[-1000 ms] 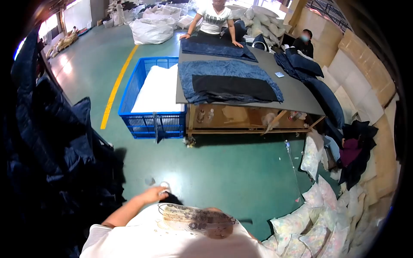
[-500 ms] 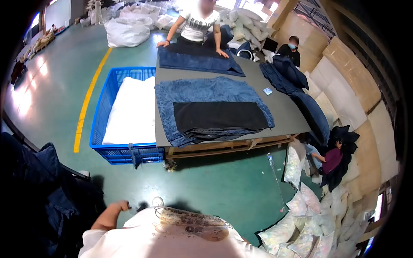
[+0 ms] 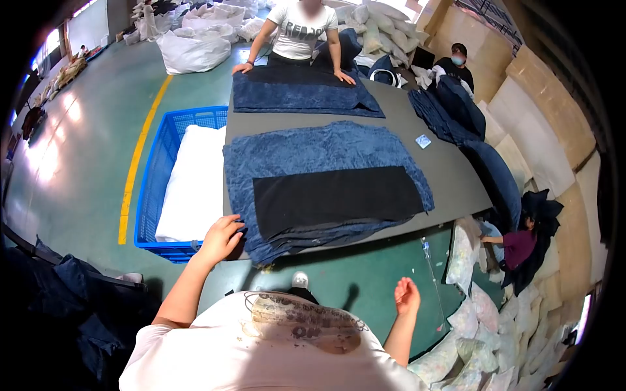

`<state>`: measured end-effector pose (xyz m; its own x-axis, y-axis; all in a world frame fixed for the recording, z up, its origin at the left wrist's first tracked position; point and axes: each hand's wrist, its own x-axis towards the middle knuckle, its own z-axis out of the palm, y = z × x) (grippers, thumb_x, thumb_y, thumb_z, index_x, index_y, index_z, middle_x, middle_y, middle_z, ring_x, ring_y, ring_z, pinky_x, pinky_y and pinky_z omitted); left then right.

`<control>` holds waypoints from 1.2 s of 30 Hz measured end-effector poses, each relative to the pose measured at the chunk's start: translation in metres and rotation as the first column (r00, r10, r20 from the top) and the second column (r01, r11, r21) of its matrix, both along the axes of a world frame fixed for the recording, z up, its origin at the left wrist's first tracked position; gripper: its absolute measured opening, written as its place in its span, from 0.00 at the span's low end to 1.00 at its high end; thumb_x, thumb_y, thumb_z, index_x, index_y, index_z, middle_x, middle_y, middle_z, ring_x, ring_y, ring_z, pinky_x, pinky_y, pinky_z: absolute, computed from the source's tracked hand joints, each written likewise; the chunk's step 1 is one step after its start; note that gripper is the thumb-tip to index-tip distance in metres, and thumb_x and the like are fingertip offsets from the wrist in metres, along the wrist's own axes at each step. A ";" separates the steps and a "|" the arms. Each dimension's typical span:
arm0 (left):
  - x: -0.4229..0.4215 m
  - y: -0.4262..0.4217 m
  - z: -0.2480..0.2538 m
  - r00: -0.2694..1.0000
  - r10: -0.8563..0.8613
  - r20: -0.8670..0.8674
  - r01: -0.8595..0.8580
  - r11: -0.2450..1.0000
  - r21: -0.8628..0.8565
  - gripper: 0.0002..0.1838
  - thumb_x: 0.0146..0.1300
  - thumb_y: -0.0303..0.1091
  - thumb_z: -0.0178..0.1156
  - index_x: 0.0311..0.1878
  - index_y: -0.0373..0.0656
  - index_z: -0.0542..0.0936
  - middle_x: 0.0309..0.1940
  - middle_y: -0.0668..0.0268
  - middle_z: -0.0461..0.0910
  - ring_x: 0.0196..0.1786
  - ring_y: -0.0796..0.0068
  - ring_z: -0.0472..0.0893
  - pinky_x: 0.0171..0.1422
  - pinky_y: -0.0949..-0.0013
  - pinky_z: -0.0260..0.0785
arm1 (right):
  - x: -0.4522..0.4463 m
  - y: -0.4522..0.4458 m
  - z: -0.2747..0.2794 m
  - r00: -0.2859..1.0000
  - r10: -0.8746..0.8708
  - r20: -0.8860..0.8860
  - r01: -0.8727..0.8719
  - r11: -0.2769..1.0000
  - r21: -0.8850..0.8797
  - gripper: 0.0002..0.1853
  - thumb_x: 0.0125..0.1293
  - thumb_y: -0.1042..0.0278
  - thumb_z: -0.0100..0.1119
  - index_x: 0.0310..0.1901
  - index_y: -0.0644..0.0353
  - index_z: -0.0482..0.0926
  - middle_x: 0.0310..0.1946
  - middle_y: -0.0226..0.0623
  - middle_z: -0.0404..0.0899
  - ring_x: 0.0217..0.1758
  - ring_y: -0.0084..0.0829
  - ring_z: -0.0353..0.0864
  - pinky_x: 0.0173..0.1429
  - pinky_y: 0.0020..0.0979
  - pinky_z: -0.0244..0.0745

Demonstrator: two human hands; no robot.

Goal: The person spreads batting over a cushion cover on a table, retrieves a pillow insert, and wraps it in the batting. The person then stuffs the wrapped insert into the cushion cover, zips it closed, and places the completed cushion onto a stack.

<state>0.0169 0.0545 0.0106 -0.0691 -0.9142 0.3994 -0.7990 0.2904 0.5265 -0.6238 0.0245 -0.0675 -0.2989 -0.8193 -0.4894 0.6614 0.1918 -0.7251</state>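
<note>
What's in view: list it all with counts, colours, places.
Table: one, grey-topped, centre
Blue fabric: layers unclear, blue, table's near half
Black fabric: one visible, black, atop blue fabric
Folded cloth: one, dark blue, table's far end
Packet: one, pale blue, table's right
Crate: one, blue, table's left
White material: one bulk, white, in crate
Pillows: several, pale, lower right
Bottle: one, clear, floor right
Boards: several, brown and beige, right
Fabric heap: one, dark blue, lower left
Sacks: many, white, background
People nearby: three; white, black, purple tops; far side and right
Shoe: one, white, below table
Left hand: one, bare, table's near left corner
Right hand: one, bare, over floor
</note>
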 end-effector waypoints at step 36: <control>-0.063 -0.109 -0.057 0.853 0.506 0.129 -0.521 0.843 0.136 0.25 0.61 0.38 0.64 0.63 0.48 0.79 0.70 0.61 0.72 0.74 0.60 0.68 0.79 0.48 0.52 | 0.356 -0.236 0.406 0.034 0.992 -0.125 0.006 -0.125 -0.992 0.42 0.76 0.37 0.43 0.49 0.85 0.76 0.46 0.78 0.75 0.47 0.56 0.85 0.51 0.47 0.83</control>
<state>-0.0465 -0.0546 -0.0468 0.4013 -0.8787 0.2586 -0.8537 -0.2565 0.4533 -0.2677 -0.2114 0.3383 0.4744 -0.2102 0.8549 0.7481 0.6081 -0.2656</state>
